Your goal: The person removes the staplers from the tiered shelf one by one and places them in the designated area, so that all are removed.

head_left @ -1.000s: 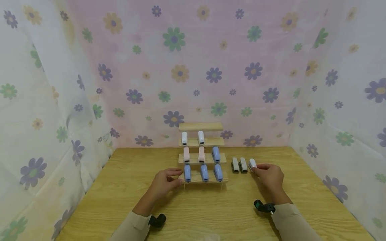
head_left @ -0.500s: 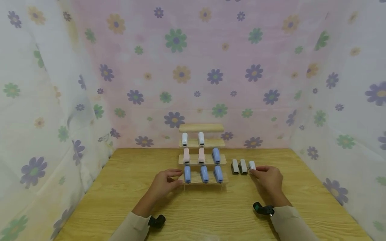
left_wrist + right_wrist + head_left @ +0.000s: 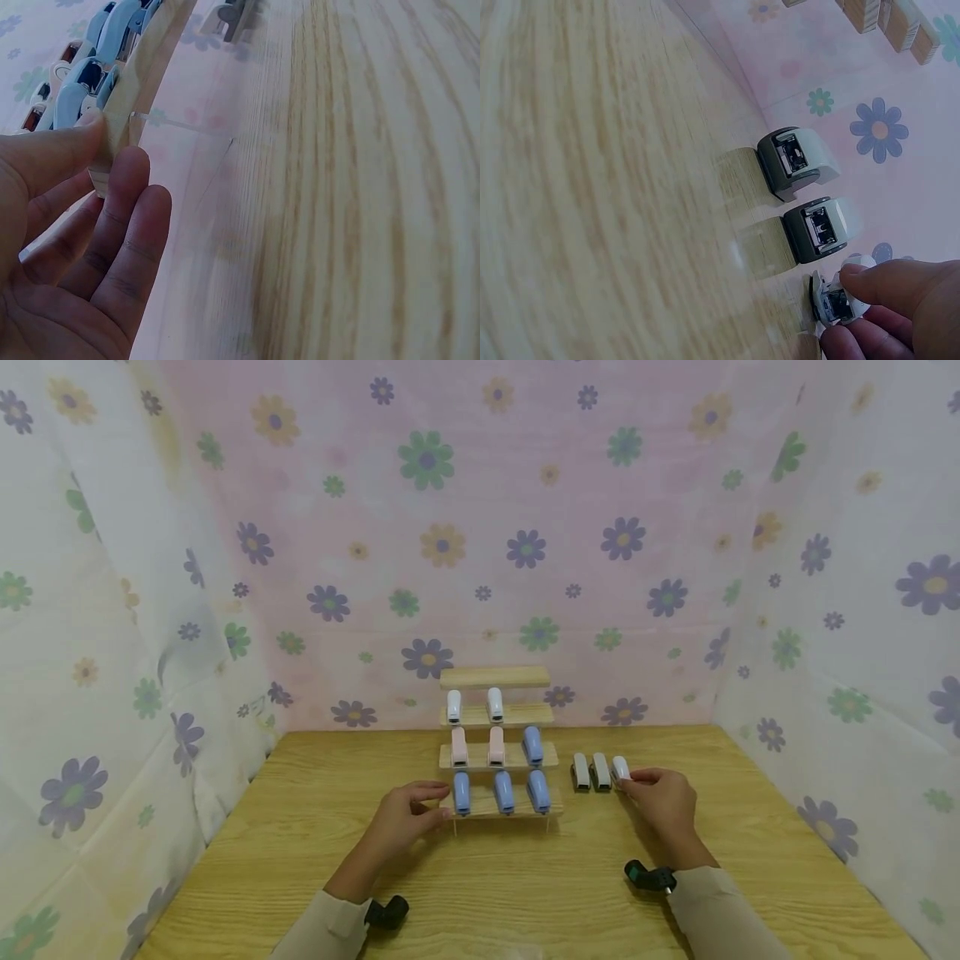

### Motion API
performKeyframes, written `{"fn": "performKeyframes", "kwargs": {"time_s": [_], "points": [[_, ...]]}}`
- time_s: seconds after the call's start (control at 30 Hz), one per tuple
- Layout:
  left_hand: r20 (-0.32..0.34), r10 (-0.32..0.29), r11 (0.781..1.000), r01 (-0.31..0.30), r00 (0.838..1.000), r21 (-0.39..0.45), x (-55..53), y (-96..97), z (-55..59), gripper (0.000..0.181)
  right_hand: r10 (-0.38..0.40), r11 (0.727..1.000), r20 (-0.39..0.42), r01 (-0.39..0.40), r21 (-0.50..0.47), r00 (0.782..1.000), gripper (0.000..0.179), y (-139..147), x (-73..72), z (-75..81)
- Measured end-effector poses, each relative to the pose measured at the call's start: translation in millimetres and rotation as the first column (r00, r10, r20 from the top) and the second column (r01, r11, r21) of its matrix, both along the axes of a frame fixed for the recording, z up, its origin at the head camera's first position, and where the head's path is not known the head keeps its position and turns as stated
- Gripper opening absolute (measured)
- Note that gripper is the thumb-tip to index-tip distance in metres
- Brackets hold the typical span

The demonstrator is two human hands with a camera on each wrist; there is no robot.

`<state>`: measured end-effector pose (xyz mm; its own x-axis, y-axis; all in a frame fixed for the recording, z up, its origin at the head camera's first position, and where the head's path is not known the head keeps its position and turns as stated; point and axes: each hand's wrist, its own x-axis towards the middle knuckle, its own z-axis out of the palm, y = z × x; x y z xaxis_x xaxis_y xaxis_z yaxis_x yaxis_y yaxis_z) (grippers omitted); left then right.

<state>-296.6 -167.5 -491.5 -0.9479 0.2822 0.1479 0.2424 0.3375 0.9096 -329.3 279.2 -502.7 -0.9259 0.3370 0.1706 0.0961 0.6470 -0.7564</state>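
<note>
A stepped wooden display stand (image 3: 495, 677) bears rows of mini staplers. My left hand (image 3: 407, 817) is at the left end of its lowest shelf; in the left wrist view the thumb and fingers hold the board's end (image 3: 120, 124). At the right, my right hand (image 3: 663, 802) pinches a white stapler (image 3: 620, 766) between thumb and fingers, low over the table. Its underside is partly covered by the fingers in the right wrist view. Just left of it stand two grey-and-white staplers (image 3: 581, 772), side by side and apart from the hand.
Blue staplers (image 3: 503, 792) line the lowest shelf, with another blue one (image 3: 532, 744) above. Two pink staplers (image 3: 496, 747) share that second shelf; two white staplers (image 3: 494, 703) sit on the third. A flowered cloth (image 3: 480, 527) encloses the wooden table (image 3: 337, 760) behind and at the sides.
The right hand has shifted the white stapler very slightly, turning it a little. The left hand has stayed at the shelf's end. The head view has moved a little.
</note>
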Motion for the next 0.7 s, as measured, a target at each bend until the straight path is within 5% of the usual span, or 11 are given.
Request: {"fn": "performKeyframes", "kwargs": {"time_s": [0.33, 0.7], "points": [[-0.014, 0.007, 1.0, -0.007, 1.0, -0.024, 0.4, -0.9, 2.6, 0.04, 0.016, 1.0, 0.032, -0.016, -0.01, 0.999, 0.038, 0.2, -0.3, 3.6], [0.01, 0.002, 0.999, -0.002, 1.0, 0.046, 5.5, 2.0, 1.7, 0.04, 0.003, 1.0, 0.014, -0.003, -0.029, 1.0, 0.043, -2.2, 1.4, 0.1]]}}
